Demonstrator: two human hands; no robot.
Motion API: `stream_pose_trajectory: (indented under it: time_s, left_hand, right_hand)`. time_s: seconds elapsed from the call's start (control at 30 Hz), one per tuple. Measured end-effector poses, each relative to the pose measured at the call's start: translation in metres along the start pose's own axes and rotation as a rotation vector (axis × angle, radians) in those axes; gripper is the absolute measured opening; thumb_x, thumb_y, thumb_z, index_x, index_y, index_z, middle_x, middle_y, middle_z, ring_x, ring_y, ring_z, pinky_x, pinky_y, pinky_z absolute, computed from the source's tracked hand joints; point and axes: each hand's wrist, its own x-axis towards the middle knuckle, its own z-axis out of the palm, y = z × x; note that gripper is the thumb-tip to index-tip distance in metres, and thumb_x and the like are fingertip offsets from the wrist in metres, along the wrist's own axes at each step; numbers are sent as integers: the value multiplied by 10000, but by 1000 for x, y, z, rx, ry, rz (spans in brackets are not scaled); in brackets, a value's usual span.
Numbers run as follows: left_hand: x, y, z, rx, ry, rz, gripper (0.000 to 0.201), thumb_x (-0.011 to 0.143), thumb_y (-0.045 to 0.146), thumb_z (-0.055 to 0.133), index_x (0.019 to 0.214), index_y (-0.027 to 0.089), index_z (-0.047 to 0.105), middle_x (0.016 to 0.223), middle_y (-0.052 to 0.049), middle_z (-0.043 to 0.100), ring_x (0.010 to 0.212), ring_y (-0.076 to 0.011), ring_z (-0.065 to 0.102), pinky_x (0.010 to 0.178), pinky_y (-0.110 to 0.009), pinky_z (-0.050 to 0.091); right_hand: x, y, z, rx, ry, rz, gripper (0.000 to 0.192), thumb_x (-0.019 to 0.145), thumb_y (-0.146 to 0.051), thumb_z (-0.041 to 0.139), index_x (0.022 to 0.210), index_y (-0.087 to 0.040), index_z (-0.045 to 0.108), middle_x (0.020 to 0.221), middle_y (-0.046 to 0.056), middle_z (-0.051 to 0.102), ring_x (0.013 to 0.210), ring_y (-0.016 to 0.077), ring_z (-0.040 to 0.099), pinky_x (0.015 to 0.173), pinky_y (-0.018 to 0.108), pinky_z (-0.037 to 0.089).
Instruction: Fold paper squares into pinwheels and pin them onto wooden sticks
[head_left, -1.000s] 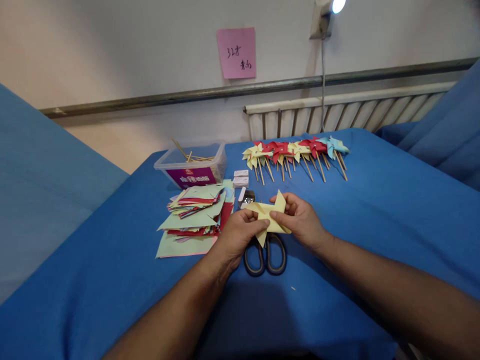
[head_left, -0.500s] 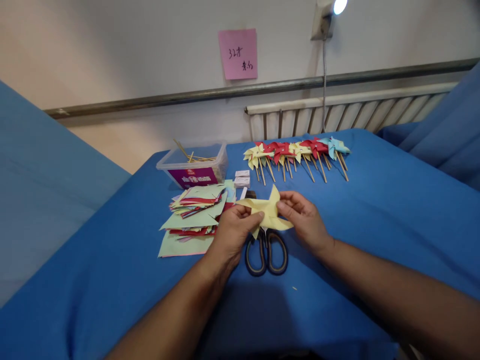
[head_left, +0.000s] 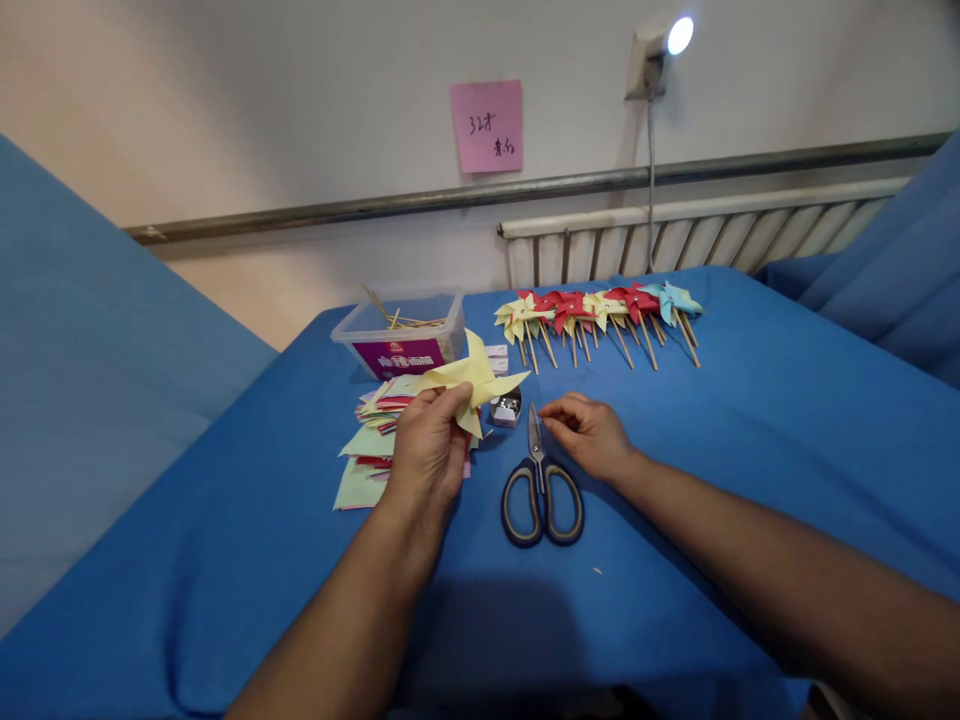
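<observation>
Now We Hold the Folded Vanes, Ready for a Pin

We pinch the yellow paper pinwheel (head_left: pixel 469 378) in our left hand (head_left: pixel 426 455), thumb and fingers closed on its gathered centre, lifted above the stack of cut paper squares (head_left: pixel 369 450). Our right hand (head_left: pixel 587 436) rests on the blue cloth (head_left: pixel 750 440) just beside the scissors (head_left: pixel 541 490), fingers loosely curled, gripping nothing we can make out. We judge the folding finished and fastening in hand. Next, probably, comes a pin from the small tin (head_left: pixel 508 407), calling for steady pressure on the folded tips. Finished pinwheels (head_left: pixel 596 310) lie beyond; sticks wait in the plastic tub (head_left: pixel 401 335).
</observation>
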Motion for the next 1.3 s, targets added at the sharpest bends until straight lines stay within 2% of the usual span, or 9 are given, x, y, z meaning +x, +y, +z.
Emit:
stream_pose_trajectory:
  time_s: [0.13,0.23,0.33,0.43,0.63,0.83,1.03,1.2,1.3]
  left_hand:
    - [0,-2,-1,-7,-18,-6,201,592,122,783,758,110,670,682,-33,698,614,-143,648,652,-260,526]
    - [0,-3,-1,-18,-34,-9,223,586,126,783,778,105,671,702,-42,712,629,-148,657,661,-261,523]
    - [1,-4,-2,-15,-35,-22,233,574,131,788,766,107,659,747,-60,729,668,-159,673,675,-262,523]
    - [3,-6,-4,-3,-33,-37,244,576,148,792,776,113,657,758,-61,732,690,-168,679,676,-266,522]
    - [0,-6,-4,7,-43,-46,215,578,150,792,747,128,660,677,-30,704,646,-157,663,628,-259,510]
    - [-2,-4,-1,-10,-51,-43,213,571,128,790,742,122,663,674,-24,699,612,-130,637,616,-239,502]
    - [0,-6,-3,-1,-56,-56,237,582,149,789,769,126,645,754,-48,723,720,-173,682,670,-262,512]
    - [0,-6,-3,14,-49,-52,241,586,157,793,772,117,647,730,-43,715,663,-155,666,637,-249,500]
    - [0,-5,-3,-4,-46,-43,258,586,151,793,803,106,659,740,-49,719,646,-148,657,637,-250,506]
  right_hand:
    - [17,-10,6,-264,-56,-48,207,864,-223,557,978,-224,730,908,36,663,786,150,621,740,280,479]
    - [38,-20,16,-459,-159,-30,234,883,-276,553,1032,-237,729,1001,66,681,912,189,635,794,292,469]
    - [55,-31,27,-605,-260,0,265,869,-290,557,1070,-245,724,1069,89,707,967,234,648,791,315,470]
    - [63,-37,35,-666,-308,9,310,843,-279,577,1125,-259,704,1107,85,720,1006,263,653,779,324,477]
    - [66,-33,40,-696,-318,35,288,830,-236,577,1075,-241,728,1071,101,735,957,270,678,744,324,481]
    - [63,-35,41,-684,-288,23,289,861,-244,540,1090,-230,716,1097,102,725,988,271,668,754,323,476]
    - [59,-38,35,-623,-231,14,298,904,-290,485,1115,-238,689,1117,79,712,995,237,656,750,292,461]
    - [58,-28,32,-523,-199,21,231,887,-276,502,968,-194,702,1011,88,723,906,218,656,728,282,435]
    - [57,-20,34,-366,-136,37,162,856,-272,551,855,-192,691,903,64,725,828,198,647,697,269,416]
